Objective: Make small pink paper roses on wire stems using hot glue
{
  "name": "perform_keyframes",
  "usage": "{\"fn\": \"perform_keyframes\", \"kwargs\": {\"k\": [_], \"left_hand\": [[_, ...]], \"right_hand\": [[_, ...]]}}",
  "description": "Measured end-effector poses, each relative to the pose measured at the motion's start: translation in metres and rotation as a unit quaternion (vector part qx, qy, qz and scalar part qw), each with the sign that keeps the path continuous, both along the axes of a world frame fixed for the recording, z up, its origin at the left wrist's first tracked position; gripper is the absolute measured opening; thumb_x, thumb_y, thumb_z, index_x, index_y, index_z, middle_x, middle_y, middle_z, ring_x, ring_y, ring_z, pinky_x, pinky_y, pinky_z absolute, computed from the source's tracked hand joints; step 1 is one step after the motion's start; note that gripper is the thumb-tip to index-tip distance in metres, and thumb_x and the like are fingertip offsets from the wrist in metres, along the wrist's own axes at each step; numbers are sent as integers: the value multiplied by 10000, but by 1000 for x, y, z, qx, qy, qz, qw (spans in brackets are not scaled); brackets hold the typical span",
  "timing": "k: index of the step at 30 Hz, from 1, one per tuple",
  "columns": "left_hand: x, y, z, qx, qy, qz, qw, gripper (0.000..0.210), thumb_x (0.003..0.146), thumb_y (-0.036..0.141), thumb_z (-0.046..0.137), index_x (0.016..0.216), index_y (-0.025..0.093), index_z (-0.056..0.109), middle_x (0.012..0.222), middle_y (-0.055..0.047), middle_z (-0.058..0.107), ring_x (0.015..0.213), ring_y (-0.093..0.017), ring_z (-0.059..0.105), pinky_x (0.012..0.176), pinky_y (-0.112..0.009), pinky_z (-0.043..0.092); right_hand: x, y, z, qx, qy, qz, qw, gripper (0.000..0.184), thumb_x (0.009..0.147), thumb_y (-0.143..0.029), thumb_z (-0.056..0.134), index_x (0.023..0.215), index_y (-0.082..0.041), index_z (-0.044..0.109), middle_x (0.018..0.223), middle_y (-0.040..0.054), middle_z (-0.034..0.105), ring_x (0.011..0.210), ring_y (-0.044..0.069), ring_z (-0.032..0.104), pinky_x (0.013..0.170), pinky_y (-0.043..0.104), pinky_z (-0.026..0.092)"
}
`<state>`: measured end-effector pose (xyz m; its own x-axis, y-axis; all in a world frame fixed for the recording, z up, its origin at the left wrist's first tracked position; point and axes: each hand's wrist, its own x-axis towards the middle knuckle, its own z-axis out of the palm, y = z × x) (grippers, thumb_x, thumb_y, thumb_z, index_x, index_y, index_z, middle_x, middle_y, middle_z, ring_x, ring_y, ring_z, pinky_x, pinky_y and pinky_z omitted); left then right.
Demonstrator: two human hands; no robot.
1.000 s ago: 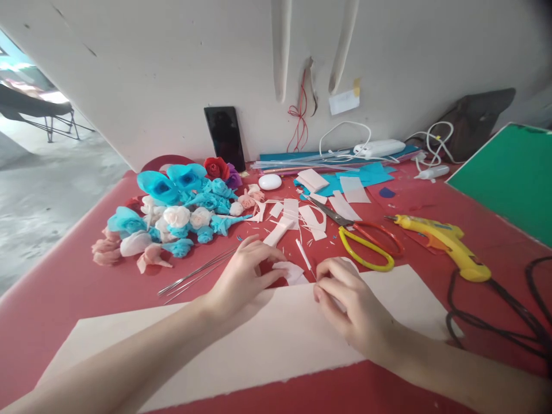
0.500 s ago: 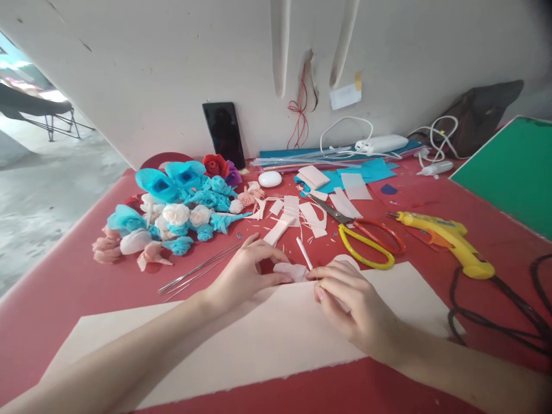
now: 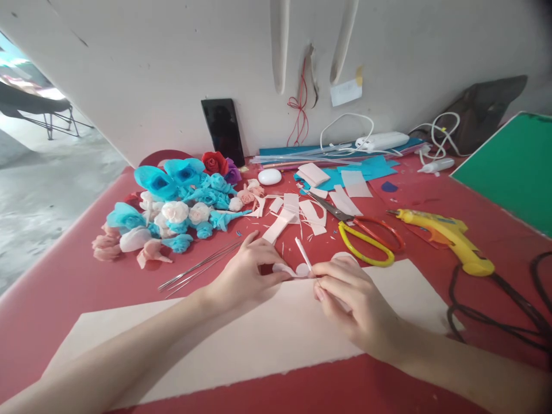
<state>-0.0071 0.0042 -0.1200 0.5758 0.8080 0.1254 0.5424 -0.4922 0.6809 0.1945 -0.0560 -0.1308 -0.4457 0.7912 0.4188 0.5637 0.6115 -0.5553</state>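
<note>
Petal (image 3: 290, 269): pale pink paper, pinched between both my hands at the cream sheet's (image 3: 267, 339) far edge.
Left hand (image 3: 245, 276): fingertips closed on the petal.
Right hand (image 3: 353, 302): fingers curled, pinching petal and white stick (image 3: 302, 253).
Scissors (image 3: 366, 236): just beyond my right hand.

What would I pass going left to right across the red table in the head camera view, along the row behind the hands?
Pile of paper flowers → thin wires → pale paper strips → scissors → yellow glue gun → black cable.
</note>
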Motion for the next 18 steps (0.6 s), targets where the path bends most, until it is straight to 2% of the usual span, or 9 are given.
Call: {"fn": "perform_keyframes", "kwargs": {"k": [3,8,14,18], "left_hand": [[0,0,0,-3,-4,5,1000,67,733,220,647,678,227,684,673,24,655,735,-155,588,1033,-483,210],[-1,1,7,-17,-12,10,1000,202,786,231,559,599,186,620,639,9,637,688,-157,569,918,-424,363],[2,0,4,-5,10,15,1000,101,732,189,624,639,196,661,604,43,596,651,-136,563,1036,-469,200],[3,-1,-2,9,15,18,1000,60,720,227,665,667,200,672,637,38,613,697,-140,564,1045,-455,188]], "right_hand": [[0,1,1,4,4,-3,1000,202,874,-126,372,698,-147,469,896,37,555,716,133,427,718,329,319],[0,0,4,4,3,-7,1000,210,868,-124,371,689,-139,480,915,53,544,734,140,429,711,323,326],[0,1,3,9,3,-1,1000,213,875,-122,377,697,-144,491,897,41,572,722,138,429,718,324,313],[0,1,2,12,6,14,1000,205,872,-112,379,713,-151,502,887,29,605,705,134,442,711,326,298]]}}
